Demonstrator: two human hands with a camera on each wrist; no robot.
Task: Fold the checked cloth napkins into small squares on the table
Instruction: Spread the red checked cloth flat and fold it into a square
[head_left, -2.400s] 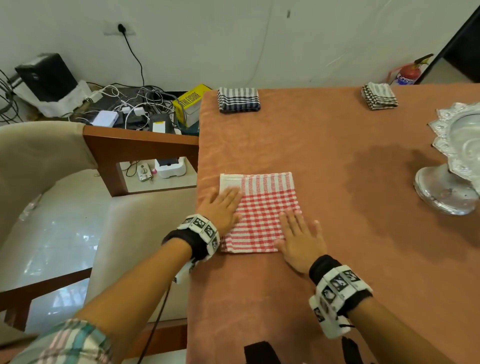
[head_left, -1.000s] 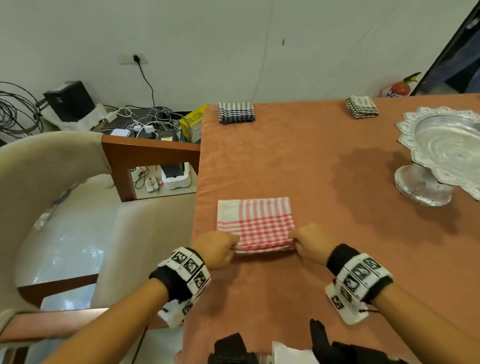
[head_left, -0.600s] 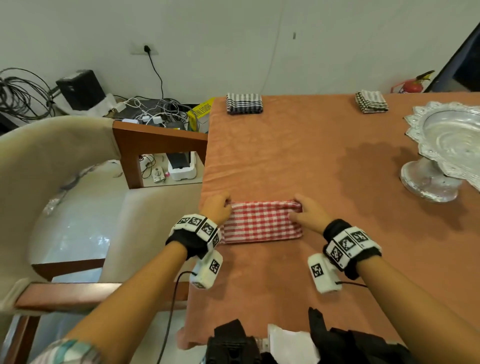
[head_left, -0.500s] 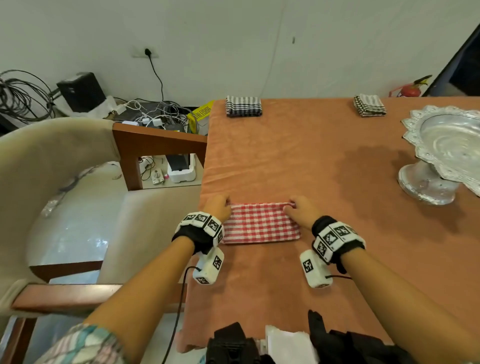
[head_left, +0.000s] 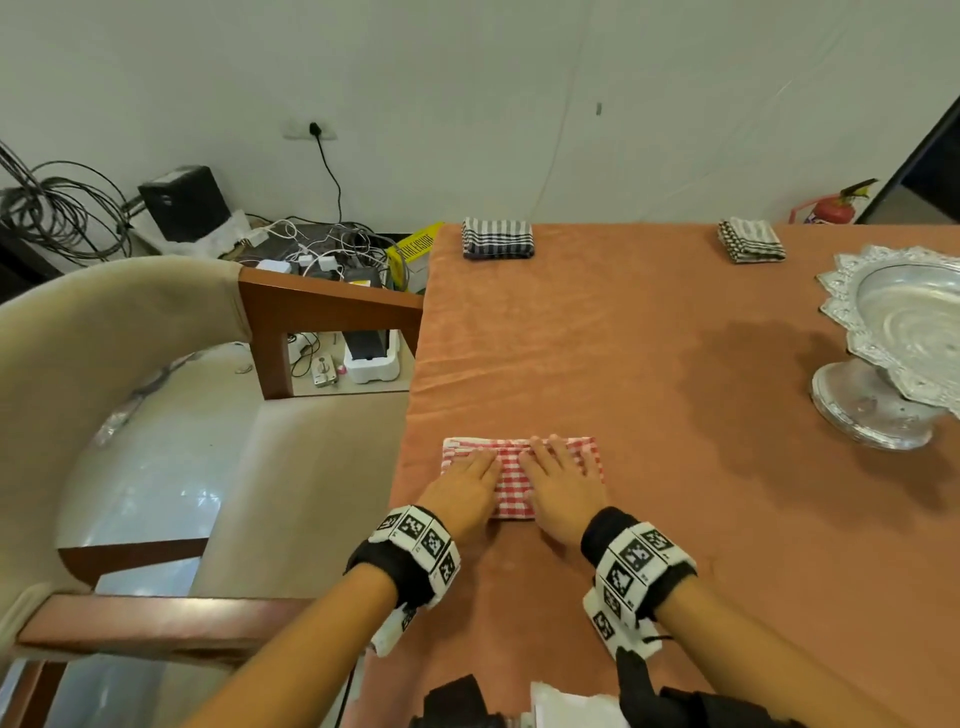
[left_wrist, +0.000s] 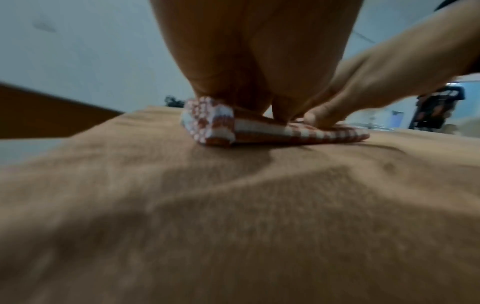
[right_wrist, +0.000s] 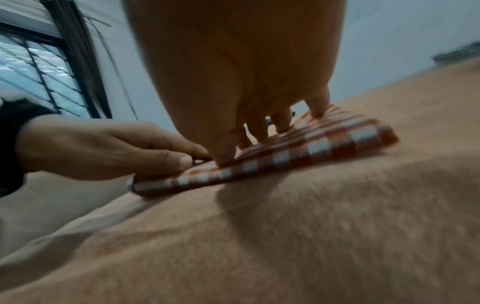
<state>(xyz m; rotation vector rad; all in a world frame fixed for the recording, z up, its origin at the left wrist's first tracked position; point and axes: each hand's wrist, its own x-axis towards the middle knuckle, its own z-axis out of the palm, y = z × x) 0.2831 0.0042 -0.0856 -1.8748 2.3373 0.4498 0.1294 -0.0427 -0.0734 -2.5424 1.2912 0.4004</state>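
A red-and-white checked napkin (head_left: 511, 493) lies folded into a narrow strip near the front left of the table. My left hand (head_left: 462, 483) lies flat on its left half. My right hand (head_left: 558, 480) lies flat on its right half, fingers spread and pointing away from me. In the left wrist view the napkin's layered left end (left_wrist: 213, 123) sticks out from under my palm. In the right wrist view my fingertips (right_wrist: 317, 107) press down on the napkin (right_wrist: 324, 144), and my left hand (right_wrist: 91, 148) rests on its other end. Neither hand grips the cloth.
The table has an orange cloth (head_left: 623, 364). Two folded striped napkins (head_left: 497, 238) (head_left: 750, 240) sit along its far edge. A silver pedestal bowl (head_left: 904, 338) stands at the right. A beige chair (head_left: 130, 364) is close to the table's left edge, just left of my hands.
The napkin has gone from a wider rectangle to a narrow strip, folded over away from me. My hands have left its ends and now lie flat on top.
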